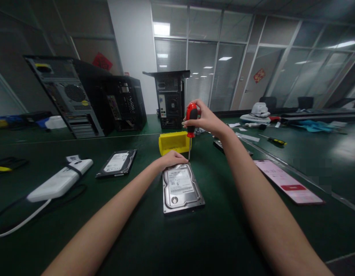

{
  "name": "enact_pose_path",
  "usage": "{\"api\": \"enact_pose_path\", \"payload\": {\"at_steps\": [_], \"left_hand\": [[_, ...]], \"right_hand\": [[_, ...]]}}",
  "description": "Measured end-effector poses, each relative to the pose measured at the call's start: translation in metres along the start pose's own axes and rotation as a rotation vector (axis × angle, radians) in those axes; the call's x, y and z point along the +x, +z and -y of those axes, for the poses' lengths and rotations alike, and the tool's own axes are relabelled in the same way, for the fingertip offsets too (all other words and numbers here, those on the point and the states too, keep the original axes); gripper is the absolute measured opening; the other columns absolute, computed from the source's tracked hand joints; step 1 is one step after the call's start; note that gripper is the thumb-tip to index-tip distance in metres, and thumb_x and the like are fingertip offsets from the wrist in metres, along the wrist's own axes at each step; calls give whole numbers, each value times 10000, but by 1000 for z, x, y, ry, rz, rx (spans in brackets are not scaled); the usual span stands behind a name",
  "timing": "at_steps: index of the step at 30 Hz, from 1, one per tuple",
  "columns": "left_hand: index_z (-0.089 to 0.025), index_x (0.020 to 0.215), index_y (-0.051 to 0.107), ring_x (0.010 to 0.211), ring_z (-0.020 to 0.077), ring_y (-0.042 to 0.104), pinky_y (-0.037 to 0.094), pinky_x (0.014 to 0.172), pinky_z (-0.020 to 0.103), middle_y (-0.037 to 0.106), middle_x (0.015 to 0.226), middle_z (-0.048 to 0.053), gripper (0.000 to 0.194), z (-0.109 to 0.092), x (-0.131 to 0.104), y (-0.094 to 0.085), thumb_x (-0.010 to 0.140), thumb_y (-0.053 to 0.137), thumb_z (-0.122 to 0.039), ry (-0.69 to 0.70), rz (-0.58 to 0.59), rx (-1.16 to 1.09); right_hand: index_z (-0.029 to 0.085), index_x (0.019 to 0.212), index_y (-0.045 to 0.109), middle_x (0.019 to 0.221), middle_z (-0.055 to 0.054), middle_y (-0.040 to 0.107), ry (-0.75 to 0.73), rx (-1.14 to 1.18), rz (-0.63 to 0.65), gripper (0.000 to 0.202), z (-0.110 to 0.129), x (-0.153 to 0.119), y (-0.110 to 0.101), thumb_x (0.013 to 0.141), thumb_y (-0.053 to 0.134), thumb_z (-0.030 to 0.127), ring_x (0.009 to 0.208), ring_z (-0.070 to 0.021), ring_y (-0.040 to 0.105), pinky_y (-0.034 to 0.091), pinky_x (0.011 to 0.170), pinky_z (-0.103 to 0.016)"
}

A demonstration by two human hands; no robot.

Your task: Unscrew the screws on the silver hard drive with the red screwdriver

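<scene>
A silver hard drive with a white label lies flat on the dark green table in front of me. My left hand is closed on its far edge, fingers curled near the far right corner and partly hidden. Upright in my right hand is a red and black screwdriver, gripped by its handle. The shaft points straight down, and its tip meets the drive's far right corner. Just behind the drive sits a yellow open box.
Another hard drive and a white power strip with its cord lie left. On the right are a pink-screened phone, a partly covered drive and a yellow-black screwdriver. Black computer cases stand behind.
</scene>
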State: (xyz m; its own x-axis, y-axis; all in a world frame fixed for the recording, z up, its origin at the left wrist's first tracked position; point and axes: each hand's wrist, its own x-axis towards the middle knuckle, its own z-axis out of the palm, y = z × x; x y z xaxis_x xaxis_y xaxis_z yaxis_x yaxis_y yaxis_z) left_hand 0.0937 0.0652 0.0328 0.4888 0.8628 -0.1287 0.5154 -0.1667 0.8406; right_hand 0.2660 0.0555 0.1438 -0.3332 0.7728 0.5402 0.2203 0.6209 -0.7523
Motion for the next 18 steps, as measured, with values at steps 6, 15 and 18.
{"api": "enact_pose_path", "payload": {"at_steps": [6, 15, 18], "left_hand": [[-117, 829, 775, 605, 139, 555, 389, 585, 240, 698, 690, 37, 249, -1, 0, 0, 729, 647, -307, -1, 18, 1], [-131, 908, 768, 733, 161, 599, 417, 659, 240, 730, 866, 64, 279, 6, 2, -4, 723, 674, -317, 68, 104, -82], [-130, 913, 767, 723, 161, 597, 415, 658, 245, 730, 862, 73, 281, 9, 6, -4, 722, 682, -318, 64, 115, -114]], "right_hand": [[228, 976, 401, 740, 34, 579, -3, 13, -6, 519, 0, 1, 2, 617, 776, 203, 675, -184, 663, 567, 748, -451], [232, 972, 389, 772, 22, 582, 5, 45, -29, 506, -1, -1, -2, 633, 761, 177, 670, -170, 653, 580, 716, -416], [224, 967, 397, 763, 20, 571, 7, 27, -43, 512, -3, 0, -2, 620, 773, 190, 665, -172, 651, 575, 736, -432]]}}
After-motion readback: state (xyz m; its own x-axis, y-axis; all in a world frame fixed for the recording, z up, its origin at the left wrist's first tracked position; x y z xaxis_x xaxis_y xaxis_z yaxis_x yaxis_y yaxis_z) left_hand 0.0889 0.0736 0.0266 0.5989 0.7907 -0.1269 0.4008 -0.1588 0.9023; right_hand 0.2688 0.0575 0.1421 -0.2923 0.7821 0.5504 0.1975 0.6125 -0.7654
